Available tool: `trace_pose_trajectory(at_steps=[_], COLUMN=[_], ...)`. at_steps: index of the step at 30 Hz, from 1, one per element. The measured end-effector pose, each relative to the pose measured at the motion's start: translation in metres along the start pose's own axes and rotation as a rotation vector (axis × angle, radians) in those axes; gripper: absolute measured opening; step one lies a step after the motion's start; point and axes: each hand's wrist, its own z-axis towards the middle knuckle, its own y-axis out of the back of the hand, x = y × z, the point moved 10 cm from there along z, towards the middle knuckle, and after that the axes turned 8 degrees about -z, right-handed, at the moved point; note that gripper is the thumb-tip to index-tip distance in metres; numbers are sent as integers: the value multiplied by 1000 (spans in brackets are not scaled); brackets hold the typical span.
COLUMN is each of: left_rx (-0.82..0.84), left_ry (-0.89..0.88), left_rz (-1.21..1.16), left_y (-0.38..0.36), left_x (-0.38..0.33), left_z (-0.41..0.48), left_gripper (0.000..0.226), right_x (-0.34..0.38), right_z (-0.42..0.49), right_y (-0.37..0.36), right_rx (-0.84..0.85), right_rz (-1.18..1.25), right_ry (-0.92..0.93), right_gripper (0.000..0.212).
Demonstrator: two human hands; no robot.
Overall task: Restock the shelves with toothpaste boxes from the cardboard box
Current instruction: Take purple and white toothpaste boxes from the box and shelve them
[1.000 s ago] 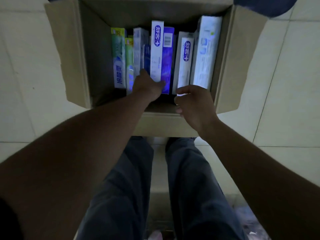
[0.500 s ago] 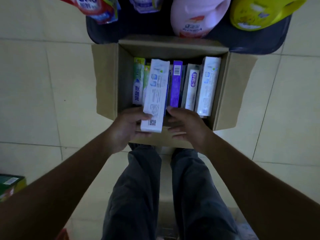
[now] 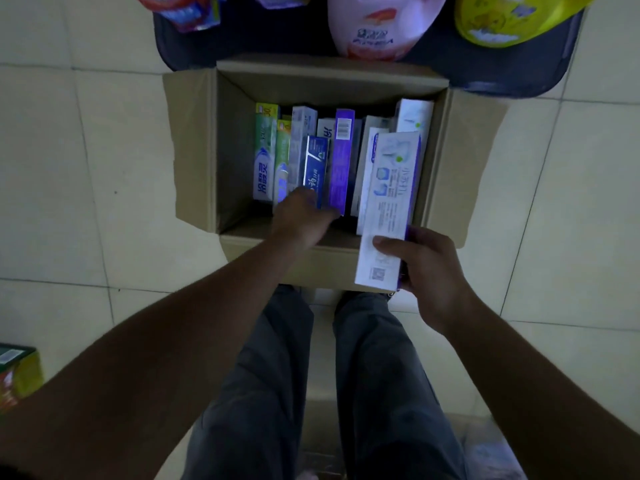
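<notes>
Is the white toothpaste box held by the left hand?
No, the right hand grips the white toothpaste box, while the left hand reaches into the cardboard box.

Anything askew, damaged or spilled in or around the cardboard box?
Nothing stands out. The toothpaste boxes stand in a row inside the cardboard box; the right hand holds a white box over its near edge, and the left hand reaches a blue box.
</notes>
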Motion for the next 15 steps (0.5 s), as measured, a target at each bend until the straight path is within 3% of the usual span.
trace_pose_trajectory(at_steps=[6,10,15], left_rx=[21,-18,81], left_ry=[67,-11,-10], left_rz=[18,102,-59], left_y=[-65,-56,-2], left_x=[6,12,7], left_z=[62,75,33], left_gripper=[68,48,22], right_x=[-28,-40,-29], right_z=[7,7,-10], right_y=[16,15,2], right_rx=[-28,-31,-31], right_rz=[24,17,34], right_ry=[-8,-8,-7], right_gripper=[32,28,31])
